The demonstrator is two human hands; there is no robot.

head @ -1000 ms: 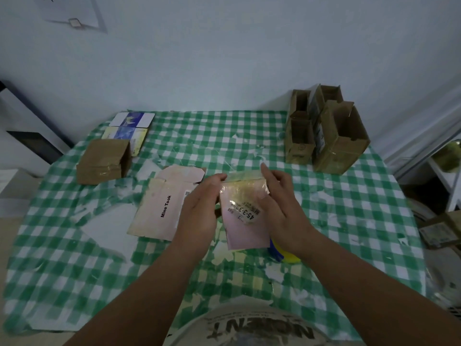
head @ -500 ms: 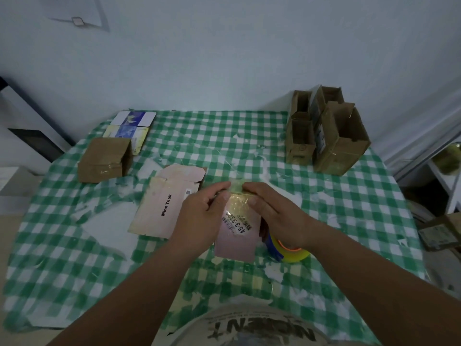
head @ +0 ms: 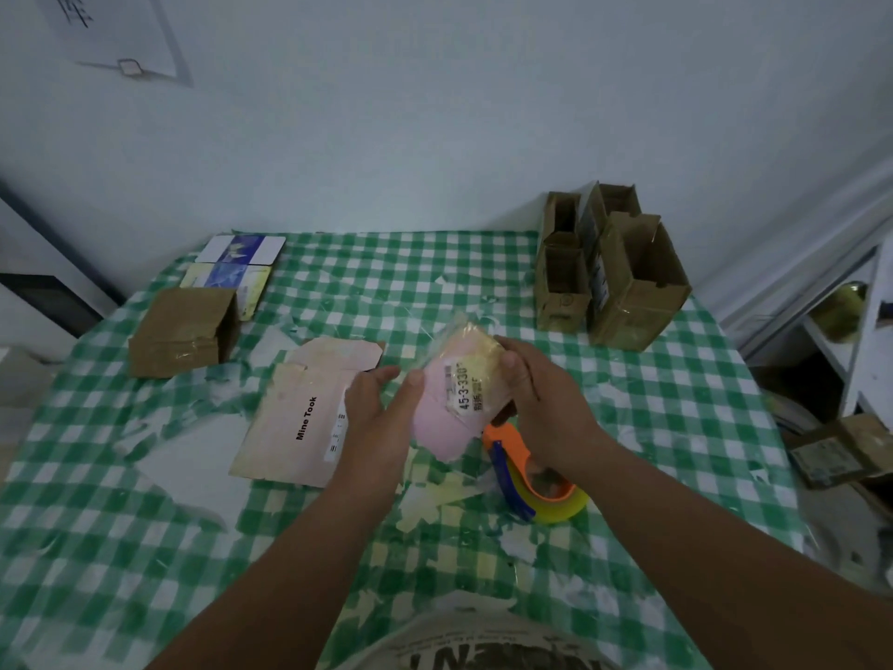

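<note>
Pink parcel (head: 447, 418) is up off the table, a soft flat pouch tilted with its top end leaning right. A white label (head: 466, 391) reads 45-3-330, and yellowish tape (head: 476, 348) wraps the upper end. Its lower edge hangs just left of the tape dispenser (head: 526, 471).

A home packing corner: checked tablecloth (head: 338, 292), cardboard boxes (head: 623, 278), tape dispenser (head: 526, 471).
</note>
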